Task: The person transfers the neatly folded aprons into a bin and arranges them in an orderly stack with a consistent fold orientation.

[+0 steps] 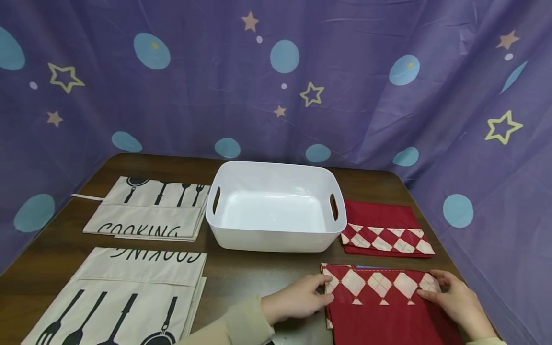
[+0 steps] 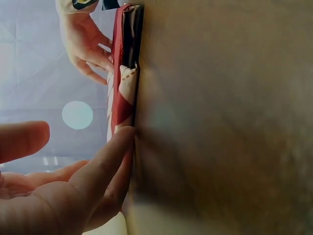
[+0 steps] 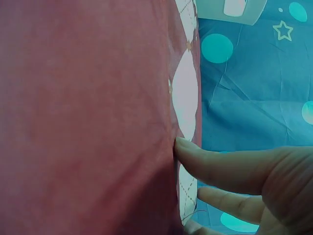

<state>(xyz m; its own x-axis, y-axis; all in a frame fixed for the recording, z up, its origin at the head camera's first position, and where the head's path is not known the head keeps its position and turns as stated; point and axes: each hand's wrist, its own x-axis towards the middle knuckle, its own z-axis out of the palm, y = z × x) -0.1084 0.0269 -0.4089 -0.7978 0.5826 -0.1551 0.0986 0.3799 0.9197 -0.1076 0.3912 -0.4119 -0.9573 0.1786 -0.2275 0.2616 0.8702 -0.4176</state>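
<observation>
A folded red apron (image 1: 388, 316) with a band of white diamonds lies at the front right of the table. My left hand (image 1: 299, 296) is at its left edge; in the left wrist view, the extended fingers (image 2: 105, 166) touch the folded layers while the thumb stays apart. At the opposite edge, my right hand (image 1: 457, 297) rests with its thumb on the diamond band. The right wrist view has that thumb (image 3: 215, 164) across the cloth, with other fingertips along the far edge.
A white bin (image 1: 271, 242) with handle holes stands at the table's back middle. Behind the apron lies another folded red cloth (image 1: 384, 218) with diamonds. Two folded cream cloths printed COOKING, one at the back (image 1: 142, 215) and one in front (image 1: 142, 278), lie left. A purple curtain (image 1: 194, 105) hangs behind.
</observation>
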